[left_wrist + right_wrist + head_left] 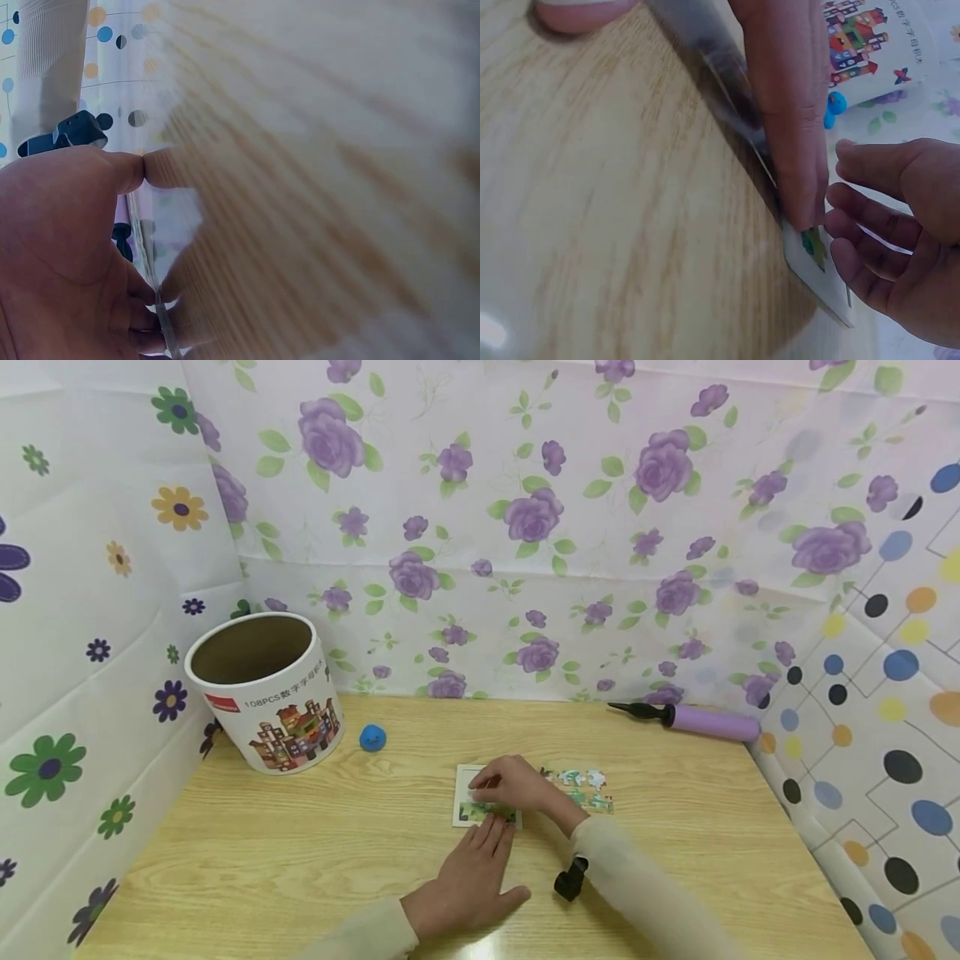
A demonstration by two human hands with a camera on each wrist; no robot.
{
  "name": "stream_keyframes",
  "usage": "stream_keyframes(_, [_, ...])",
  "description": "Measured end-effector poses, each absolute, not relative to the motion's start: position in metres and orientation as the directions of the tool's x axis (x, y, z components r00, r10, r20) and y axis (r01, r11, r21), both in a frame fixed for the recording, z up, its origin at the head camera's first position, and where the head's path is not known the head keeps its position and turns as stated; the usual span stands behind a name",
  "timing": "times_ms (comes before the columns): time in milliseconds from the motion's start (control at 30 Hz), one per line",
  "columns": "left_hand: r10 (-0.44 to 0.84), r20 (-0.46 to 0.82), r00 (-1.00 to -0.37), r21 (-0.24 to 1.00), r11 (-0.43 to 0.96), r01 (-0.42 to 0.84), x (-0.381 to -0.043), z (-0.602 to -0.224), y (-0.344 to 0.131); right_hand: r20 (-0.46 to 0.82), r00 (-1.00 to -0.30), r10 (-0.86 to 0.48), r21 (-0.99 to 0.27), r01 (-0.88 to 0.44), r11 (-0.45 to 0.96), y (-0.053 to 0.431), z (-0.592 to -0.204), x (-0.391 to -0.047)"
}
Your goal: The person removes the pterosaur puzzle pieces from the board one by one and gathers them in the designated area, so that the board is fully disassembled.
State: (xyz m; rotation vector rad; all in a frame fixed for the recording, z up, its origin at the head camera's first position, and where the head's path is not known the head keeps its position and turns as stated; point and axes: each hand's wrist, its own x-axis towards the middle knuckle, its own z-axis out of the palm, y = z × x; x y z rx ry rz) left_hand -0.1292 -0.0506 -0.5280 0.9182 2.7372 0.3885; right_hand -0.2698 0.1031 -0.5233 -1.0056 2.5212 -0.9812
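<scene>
- Left hand point(472, 878): palm down, fingers extended, thumb spread sideways.
- Right hand point(514, 783): fingers loosely bent, thumb apart, just beyond the left.

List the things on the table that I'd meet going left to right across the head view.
White bucket, blue toy, puzzle frame, loose puzzle pieces, purple hand pump.

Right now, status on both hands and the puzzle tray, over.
Left hand: fingers on near edge of puzzle tray. Right hand: over tray, grip unclear. Tray: green picture along near side; puzzle pieces to its right. No obstruction seen.
</scene>
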Motion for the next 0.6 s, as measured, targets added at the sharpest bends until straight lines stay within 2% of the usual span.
stream_keyframes(600, [0.618, -0.144, -0.773, 0.264, 0.777, 0.572, -0.1301, -0.5293, -0.0493, -0.012, -0.719, -0.695, -0.660, -0.516, 0.546, 0.0945, -0.5300, -0.2695])
